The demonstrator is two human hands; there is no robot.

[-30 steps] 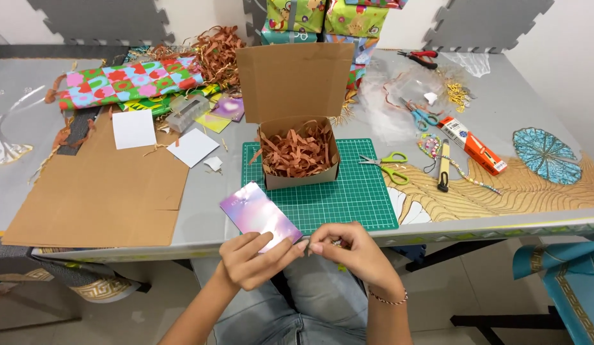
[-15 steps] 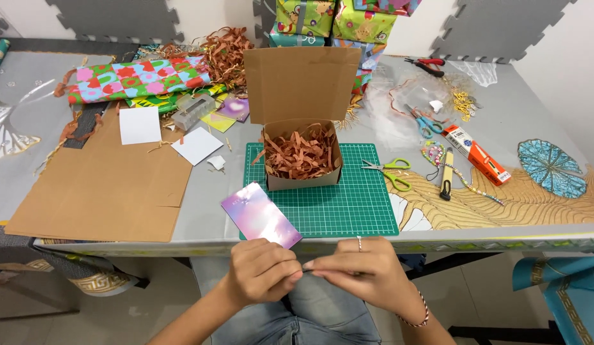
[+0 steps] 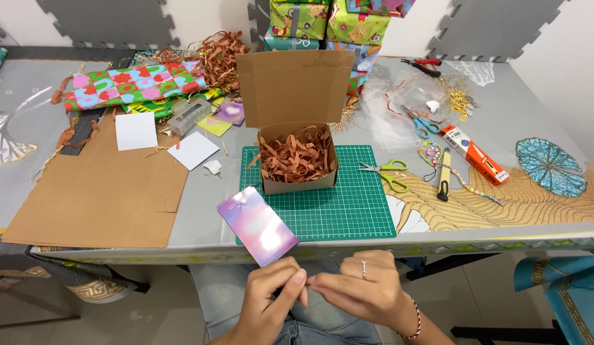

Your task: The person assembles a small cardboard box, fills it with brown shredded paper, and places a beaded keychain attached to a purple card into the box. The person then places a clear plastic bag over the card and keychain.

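On the table, left to right: a flat sheet of brown cardboard (image 3: 108, 191) lies at the front left edge, with two white cards (image 3: 136, 130) on its far part. Behind it rests a roll of flowered wrapping paper (image 3: 134, 86). At the middle front edge lies a green cutting mat (image 3: 335, 207), carrying an open cardboard box (image 3: 296, 115) filled with brown paper shreds (image 3: 296, 156), lid upright. Green scissors (image 3: 388, 174) lie just beside the mat's right edge. Further right: blue scissors (image 3: 425, 126), a utility knife (image 3: 443, 176), an orange glue tube (image 3: 473, 154). Wrapped gift boxes (image 3: 329, 20) stand at the far edge.

The table (image 3: 540, 115) is grey with a gold and teal pattern at the right; grey foam mats line the wall behind.

The card (image 3: 257, 225) is rectangular, glossy, pink and purple, tilted over the front edge of the table. My left hand (image 3: 271, 300) pinches its lower corner. My right hand (image 3: 364, 287), with a ring, has its fingertips pinched together at the left thumb; what it grips I cannot tell.
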